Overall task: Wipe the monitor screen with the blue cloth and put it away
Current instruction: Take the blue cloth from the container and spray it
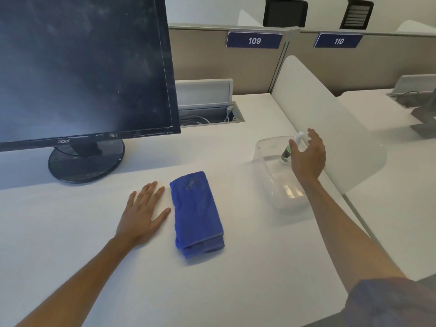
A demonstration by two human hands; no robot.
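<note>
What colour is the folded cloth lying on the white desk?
The folded terry cloth is blue, seen in the head view.

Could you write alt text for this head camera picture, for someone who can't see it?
A person's right hand reaches, fingers spread, toward a small spray bottle in a clear plastic container, while the left hand rests flat on a white desk beside a folded blue cloth. A dusty black monitor stands at the left.
</note>
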